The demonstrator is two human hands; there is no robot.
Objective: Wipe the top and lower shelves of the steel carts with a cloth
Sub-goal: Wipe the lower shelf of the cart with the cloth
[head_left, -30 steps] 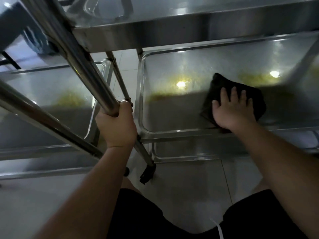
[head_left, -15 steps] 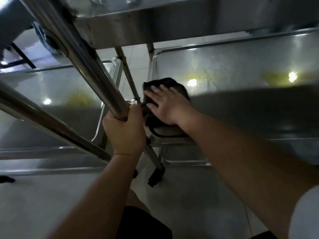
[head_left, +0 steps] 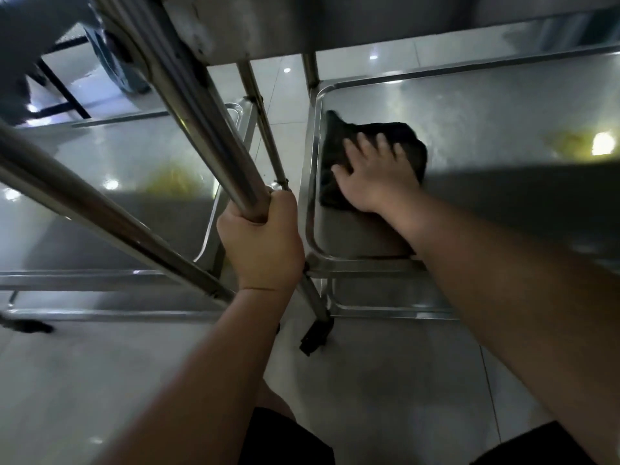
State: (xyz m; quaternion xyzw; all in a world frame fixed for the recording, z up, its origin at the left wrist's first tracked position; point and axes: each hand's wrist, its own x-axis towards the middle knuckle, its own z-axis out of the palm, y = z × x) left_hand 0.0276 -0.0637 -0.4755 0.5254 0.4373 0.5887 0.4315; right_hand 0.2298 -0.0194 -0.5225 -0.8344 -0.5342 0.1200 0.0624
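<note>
Since half a second ago, the right hand (head_left: 375, 177) has pushed the dark crumpled cloth (head_left: 372, 152) farther along the lower steel cart shelf (head_left: 503, 105), away from its near left corner. Its arm reaches forward; fingers spread flat, pressing the cloth beside the shelf's left rim. The left hand (head_left: 261, 239) stays clenched around the round steel cart post (head_left: 201, 119).

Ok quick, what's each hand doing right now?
Left hand: closed, gripping the cart post.
Right hand: open, fingers flat, pressing the cloth onto the lower shelf.
</note>
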